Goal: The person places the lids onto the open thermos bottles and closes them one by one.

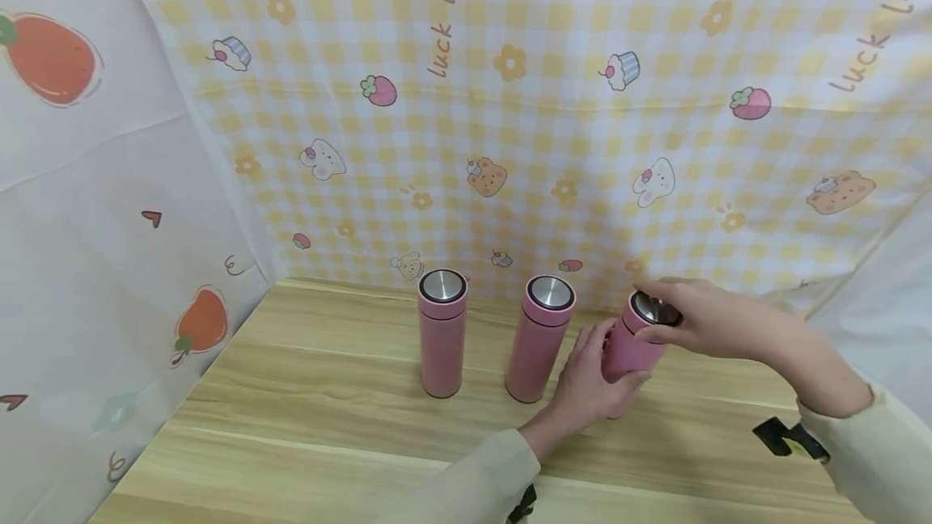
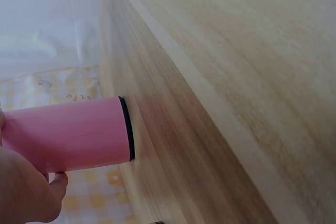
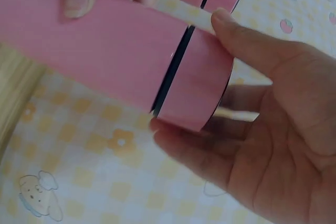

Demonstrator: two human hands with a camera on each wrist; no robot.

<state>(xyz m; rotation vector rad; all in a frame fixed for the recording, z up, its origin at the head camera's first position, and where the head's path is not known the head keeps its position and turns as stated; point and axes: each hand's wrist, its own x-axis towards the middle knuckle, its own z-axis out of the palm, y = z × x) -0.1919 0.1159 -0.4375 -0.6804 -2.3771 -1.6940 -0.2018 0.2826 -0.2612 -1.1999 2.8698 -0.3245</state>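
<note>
Three pink thermos flasks with steel-topped lids stand in a row on the wooden table. At the right end is the thermos [image 1: 632,350] that both hands are on; its dark-rimmed base [image 2: 127,129] meets the tabletop in the left wrist view. My left hand [image 1: 591,378] grips its body from the left, thumb in front. Over the top, my right hand [image 1: 709,318] holds the lid [image 3: 197,80] between thumb and fingers. In the right wrist view a dark ring runs between lid and body. Part of the steel top is hidden by the right hand.
Left of the held flask stands the middle thermos [image 1: 539,342], close to my left hand. Further left is another thermos [image 1: 442,338]. A yellow checked cloth [image 1: 510,128] hangs behind the wooden table [image 1: 306,411], and a white printed cloth [image 1: 131,265] hangs at the left.
</note>
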